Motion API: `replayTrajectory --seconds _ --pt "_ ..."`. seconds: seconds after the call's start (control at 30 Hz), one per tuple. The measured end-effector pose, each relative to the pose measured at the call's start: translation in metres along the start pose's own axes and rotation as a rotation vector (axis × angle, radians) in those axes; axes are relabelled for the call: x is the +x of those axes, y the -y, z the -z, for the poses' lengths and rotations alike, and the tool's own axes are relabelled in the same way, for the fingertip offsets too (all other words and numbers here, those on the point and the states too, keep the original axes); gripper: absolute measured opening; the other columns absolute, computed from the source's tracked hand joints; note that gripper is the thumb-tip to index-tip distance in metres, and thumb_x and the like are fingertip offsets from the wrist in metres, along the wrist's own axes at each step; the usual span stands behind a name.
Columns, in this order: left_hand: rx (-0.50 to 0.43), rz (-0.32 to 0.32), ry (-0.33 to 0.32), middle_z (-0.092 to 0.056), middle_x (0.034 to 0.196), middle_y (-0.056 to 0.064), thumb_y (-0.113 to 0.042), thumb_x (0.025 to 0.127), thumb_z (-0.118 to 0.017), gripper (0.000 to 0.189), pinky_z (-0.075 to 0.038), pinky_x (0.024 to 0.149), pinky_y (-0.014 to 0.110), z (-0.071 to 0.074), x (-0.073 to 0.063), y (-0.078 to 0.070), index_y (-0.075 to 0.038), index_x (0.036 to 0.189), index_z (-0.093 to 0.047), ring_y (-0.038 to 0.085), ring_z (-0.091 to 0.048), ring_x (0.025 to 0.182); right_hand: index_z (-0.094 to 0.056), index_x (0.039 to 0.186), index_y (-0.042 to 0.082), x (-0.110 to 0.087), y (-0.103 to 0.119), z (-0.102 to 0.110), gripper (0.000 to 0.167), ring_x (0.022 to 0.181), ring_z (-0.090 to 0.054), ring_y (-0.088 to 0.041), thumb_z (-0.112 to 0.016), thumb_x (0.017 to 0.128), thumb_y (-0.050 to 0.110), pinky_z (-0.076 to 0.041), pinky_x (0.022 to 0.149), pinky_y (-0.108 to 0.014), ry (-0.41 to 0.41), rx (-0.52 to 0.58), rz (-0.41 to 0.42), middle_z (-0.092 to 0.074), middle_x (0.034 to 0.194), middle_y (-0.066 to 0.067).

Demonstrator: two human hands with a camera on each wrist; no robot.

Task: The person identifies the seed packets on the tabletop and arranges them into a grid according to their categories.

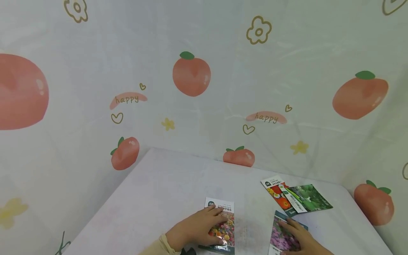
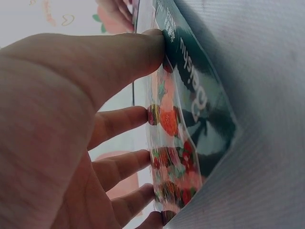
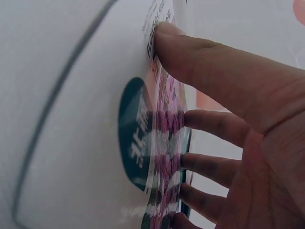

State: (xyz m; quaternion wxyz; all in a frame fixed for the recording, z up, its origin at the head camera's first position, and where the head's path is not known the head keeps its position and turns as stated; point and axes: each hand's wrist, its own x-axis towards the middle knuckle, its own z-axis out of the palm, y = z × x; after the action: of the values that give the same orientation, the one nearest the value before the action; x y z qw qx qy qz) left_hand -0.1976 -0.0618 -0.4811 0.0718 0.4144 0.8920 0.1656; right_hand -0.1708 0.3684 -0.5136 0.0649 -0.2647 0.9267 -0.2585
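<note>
My left hand (image 1: 202, 225) rests on a flower seed packet (image 1: 228, 230) with mixed red, orange and pink blooms. In the left wrist view, its thumb presses near the dark green band of the packet (image 2: 209, 114), and the fingertips touch the flower picture. My right hand (image 1: 301, 236) lies on another seed packet (image 1: 278, 238), printed with pink-purple flowers. The right wrist view shows that packet's white end (image 3: 81, 152) with a dark green oval logo; the thumb touches near the lettering and the spread fingers reach across the flowers.
Beyond the right hand, a packet with orange and red flowers (image 1: 280, 198) lies partly under a green vegetable packet (image 1: 313, 198). The white table (image 1: 153, 191) meets a light curtain (image 1: 223, 124) printed with peaches at its back and sides.
</note>
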Motion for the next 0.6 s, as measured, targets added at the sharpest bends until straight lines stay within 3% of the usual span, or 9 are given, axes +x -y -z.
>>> replayTrajectory --seconds 0.17,0.4,0.47,0.6 --pt "-0.007 0.001 0.001 -0.045 0.167 0.007 -0.059 0.098 -0.069 0.066 -0.047 0.119 0.054 -0.002 0.000 0.002 -0.031 0.156 -0.054 0.041 -0.042 0.154 -0.047 0.158 0.020 0.001 -0.001 -0.002 0.074 0.117 -0.044 -0.080 -0.082 0.094 0.024 -0.046 0.077 -0.084 -0.009 -0.023 0.045 -0.038 0.140 -0.056" --pt "-0.004 0.002 0.003 -0.045 0.168 0.006 -0.059 0.098 -0.069 0.066 -0.047 0.119 0.053 -0.003 0.000 0.002 -0.032 0.156 -0.054 0.040 -0.042 0.155 -0.048 0.157 0.017 0.005 -0.021 -0.013 0.076 0.122 -0.047 -0.071 -0.084 0.092 0.030 -0.051 0.082 -0.076 -0.004 -0.067 -0.029 -0.040 0.144 -0.047" --pt "0.000 -0.002 0.004 -0.045 0.167 0.006 -0.059 0.098 -0.069 0.066 -0.047 0.119 0.053 -0.003 0.000 0.002 -0.033 0.156 -0.053 0.039 -0.042 0.155 -0.048 0.157 0.014 0.005 -0.020 -0.012 0.076 0.121 -0.046 -0.073 -0.084 0.092 0.029 -0.052 0.080 -0.076 -0.003 -0.065 -0.017 -0.040 0.144 -0.048" --pt "0.002 -0.007 0.000 -0.045 0.167 0.006 -0.059 0.098 -0.069 0.066 -0.048 0.118 0.053 -0.003 0.000 0.003 -0.032 0.156 -0.054 0.040 -0.043 0.154 -0.048 0.158 0.018 0.004 -0.007 -0.008 0.076 0.118 -0.044 -0.078 -0.084 0.092 0.024 -0.049 0.076 -0.079 -0.014 -0.027 0.044 -0.038 0.141 -0.053"
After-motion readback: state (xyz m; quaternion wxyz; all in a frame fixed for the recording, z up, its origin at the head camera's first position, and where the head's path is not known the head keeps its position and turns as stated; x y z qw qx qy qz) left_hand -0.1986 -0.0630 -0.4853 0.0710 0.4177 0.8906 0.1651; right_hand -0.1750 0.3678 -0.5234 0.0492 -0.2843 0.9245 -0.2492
